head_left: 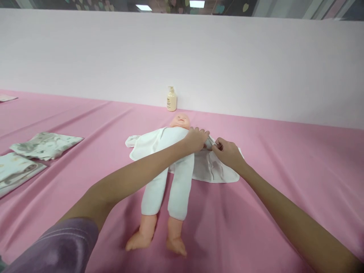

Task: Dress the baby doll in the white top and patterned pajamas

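A baby doll point(181, 185) with a white cloth body lies on its back, head away from me and bare feet towards me. A white baby shirt point(218, 170) is spread under it, with its left-hand part folded over the doll's chest. Beside the doll's shoulder, my left hand point(196, 140) is closed on a bunched part of the shirt. My right hand point(229, 153) pinches the same bunched cloth, just to the right. Between the hands a light rim of fabric shows; the doll's arm there is mostly hidden by my fingers.
A cream pump bottle point(171, 100) stands behind the doll's head, against the white wall point(182, 57). Folded patterned cloths point(47, 146) lie at the left. Wrinkled pink fabric point(298, 182) covers the table. Another pale cloth point(7, 98) is at the far left edge.
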Motion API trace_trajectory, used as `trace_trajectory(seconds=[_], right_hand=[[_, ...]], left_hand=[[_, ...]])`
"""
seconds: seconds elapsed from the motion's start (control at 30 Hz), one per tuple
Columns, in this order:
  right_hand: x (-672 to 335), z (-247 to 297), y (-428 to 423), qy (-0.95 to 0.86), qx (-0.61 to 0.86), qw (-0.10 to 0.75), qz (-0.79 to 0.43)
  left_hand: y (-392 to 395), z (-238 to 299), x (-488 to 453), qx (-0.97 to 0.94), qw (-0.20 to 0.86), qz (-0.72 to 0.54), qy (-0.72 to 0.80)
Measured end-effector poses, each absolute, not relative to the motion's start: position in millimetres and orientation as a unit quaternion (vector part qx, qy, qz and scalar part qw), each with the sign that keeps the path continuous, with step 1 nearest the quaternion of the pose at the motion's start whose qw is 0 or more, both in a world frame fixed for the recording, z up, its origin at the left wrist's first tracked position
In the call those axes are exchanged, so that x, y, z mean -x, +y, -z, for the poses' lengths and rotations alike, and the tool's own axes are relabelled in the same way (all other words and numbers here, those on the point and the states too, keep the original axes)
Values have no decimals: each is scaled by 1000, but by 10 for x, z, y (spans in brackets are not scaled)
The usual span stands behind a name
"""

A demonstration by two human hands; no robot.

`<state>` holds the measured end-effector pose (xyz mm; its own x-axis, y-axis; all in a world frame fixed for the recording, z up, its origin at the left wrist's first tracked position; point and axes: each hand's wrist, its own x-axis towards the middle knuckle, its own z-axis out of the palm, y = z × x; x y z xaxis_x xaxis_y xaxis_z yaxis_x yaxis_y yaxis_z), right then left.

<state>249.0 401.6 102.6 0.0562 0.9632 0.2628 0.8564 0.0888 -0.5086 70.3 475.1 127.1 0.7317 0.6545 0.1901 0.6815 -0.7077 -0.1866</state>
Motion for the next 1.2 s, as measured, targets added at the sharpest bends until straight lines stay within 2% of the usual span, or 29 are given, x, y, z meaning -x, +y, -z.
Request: trace_trajectory(seconds=[0.2, 0.33, 0.5, 0.7, 0.87, 1.07, 1.2], right_hand=[[-2314, -1009, 4111, -704, 656, 258, -82], [-2290, -1031, 4099, -709, 659, 238, -78], [-2418, -1052, 3786, -709, 650, 260, -88], [-2409, -905, 3235, -709, 676, 181, -88], [-2285, -833, 3138, -739, 658, 134, -47], [-2108, -947, 3059, -763, 615, 183, -76], [-2033, -990, 3025, -774, 592, 201, -96]], left_hand=[[4853, -1277, -877, 900, 107, 89, -412], [4917, -1295, -771, 922, 116, 122, -349], [5071, -1331, -673, 948, 110, 115, -274], [5236, -1406, -737, 955, 189, 79, -217], [5289, -1492, -757, 949, 260, 39, -176], [5317, -1585, -616, 936, 292, 24, -196], [5275, -1646, -540, 950, 224, 11, -219]])
